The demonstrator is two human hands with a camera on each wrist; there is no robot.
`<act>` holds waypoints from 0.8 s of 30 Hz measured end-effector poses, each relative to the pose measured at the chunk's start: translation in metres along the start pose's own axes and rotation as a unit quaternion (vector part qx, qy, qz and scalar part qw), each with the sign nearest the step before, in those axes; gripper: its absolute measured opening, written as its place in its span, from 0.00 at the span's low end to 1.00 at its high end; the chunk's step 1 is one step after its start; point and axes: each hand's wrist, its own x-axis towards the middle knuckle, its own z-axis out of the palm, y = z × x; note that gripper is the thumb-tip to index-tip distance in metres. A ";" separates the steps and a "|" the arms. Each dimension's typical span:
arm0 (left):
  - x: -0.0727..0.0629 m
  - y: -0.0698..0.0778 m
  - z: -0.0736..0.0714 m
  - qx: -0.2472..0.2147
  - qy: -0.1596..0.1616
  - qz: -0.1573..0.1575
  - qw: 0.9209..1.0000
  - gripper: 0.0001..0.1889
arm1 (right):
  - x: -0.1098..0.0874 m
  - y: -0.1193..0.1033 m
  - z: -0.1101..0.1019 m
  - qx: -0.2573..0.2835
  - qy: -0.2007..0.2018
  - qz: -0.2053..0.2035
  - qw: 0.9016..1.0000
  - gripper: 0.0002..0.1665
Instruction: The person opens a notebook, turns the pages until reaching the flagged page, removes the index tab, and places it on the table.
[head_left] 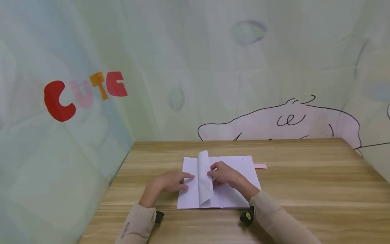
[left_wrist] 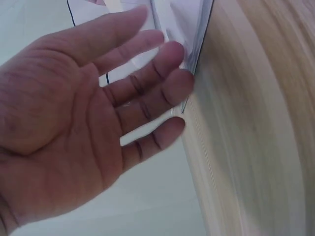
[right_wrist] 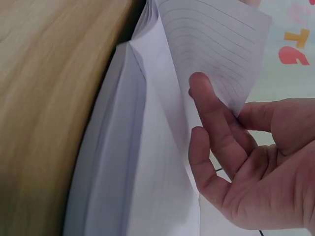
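An open notebook (head_left: 234, 196) with lined white pages lies on the wooden table. One page (head_left: 204, 183) stands raised and curled near the middle of the spread. My right hand (head_left: 223, 174) pinches that page's edge between thumb and fingers; the right wrist view shows the lined sheet (right_wrist: 216, 39) bent up, with the other fingers loosely bent beside it. My left hand (head_left: 174, 181) rests at the left page, its fingers extended and relaxed. Seen in the left wrist view, the left palm (left_wrist: 59, 113) holds nothing, and the fingertips are near the notebook's edge.
A pink tab (head_left: 260, 166) sticks out from the notebook's right side. The wooden table (head_left: 317, 183) meets a pale printed backdrop (head_left: 170, 51) at its back and left. Dark wrist devices (head_left: 247, 217) hang below both wrists.
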 end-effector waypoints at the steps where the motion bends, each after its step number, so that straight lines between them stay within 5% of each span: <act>1: 0.001 0.000 0.000 -0.004 0.004 0.010 1.000 0.22 | 0.000 -0.001 0.001 0.003 -0.004 0.000 1.000 0.10; 11: 0.003 -0.001 -0.004 -0.009 0.057 0.110 0.992 0.32 | 0.004 -0.008 0.010 -0.002 -0.026 -0.020 0.999 0.11; 24: 0.003 0.003 -0.003 -0.005 0.070 0.128 0.989 0.32 | 0.002 -0.011 0.018 0.023 -0.065 -0.100 0.993 0.15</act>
